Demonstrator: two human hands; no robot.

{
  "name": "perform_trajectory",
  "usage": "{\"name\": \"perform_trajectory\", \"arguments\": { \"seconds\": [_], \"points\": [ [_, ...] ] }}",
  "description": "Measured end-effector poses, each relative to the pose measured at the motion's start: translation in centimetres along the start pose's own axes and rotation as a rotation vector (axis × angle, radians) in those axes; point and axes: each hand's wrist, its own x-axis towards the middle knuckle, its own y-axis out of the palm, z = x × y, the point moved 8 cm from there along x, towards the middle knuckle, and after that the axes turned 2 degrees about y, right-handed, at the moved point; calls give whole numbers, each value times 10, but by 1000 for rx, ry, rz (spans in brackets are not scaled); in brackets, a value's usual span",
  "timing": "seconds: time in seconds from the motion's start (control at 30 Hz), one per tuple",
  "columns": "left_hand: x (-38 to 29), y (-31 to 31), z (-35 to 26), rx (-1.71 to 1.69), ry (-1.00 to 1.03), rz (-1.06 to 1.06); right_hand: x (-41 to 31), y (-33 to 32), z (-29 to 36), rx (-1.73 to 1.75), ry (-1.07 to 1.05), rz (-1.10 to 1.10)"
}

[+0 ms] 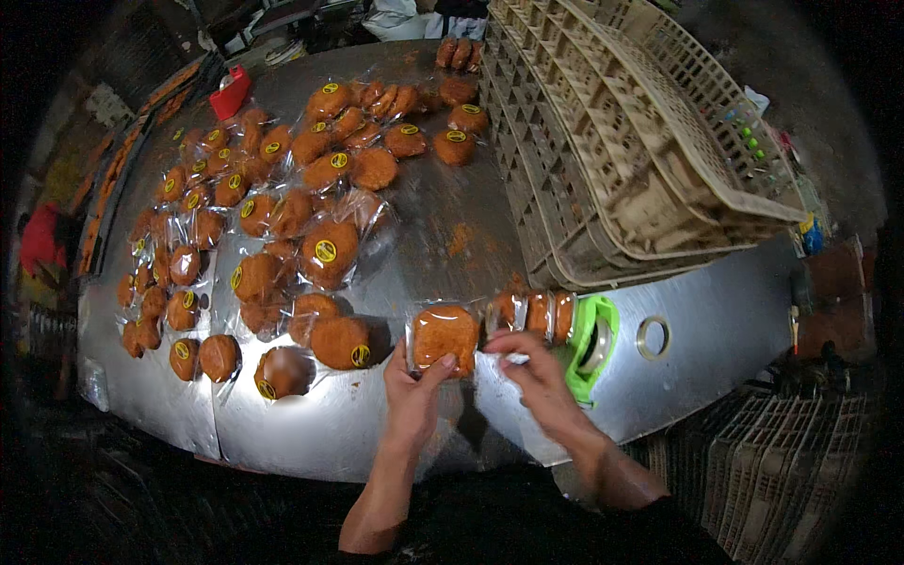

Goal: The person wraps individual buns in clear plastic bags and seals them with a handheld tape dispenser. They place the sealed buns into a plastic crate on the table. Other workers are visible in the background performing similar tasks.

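My left hand (418, 388) grips the lower left of a clear bag holding a flat, orange-brown baked item (445, 335), its thumb on the front. Close by on the right, my right hand (533, 374) has its fingertips at a small whitish piece, possibly the bag's end or tape; the exact hold cannot be told. Just beyond stand several wrapped brown items (540, 316) in a row, beside a bright green tape dispenser (585, 357). A roll of tape (653, 337) lies to its right. Many bagged round brown items (330, 254) with yellow-and-black stickers spread over the table's left half.
Tilted beige plastic crates (600, 155) are nested at the back right of the metal table (727, 311). A red tape dispenser (230, 93) stands at the back left. Crates (777, 473) stand below the table at right. Someone in red (44, 240) is at the far left.
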Motion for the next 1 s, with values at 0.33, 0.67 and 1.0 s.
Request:
{"name": "perform_trajectory", "arguments": {
  "seconds": [0.33,0.67,1.0],
  "points": [
    [34,16,37,787,190,171,251,-12,-23,131,68,-50],
    [90,8,-44,1183,750,-135,147,10,84,-391,-488,-294],
    [-63,57,-72,262,608,305,-103,2,61,-359,-665,-456]
  ]
}}
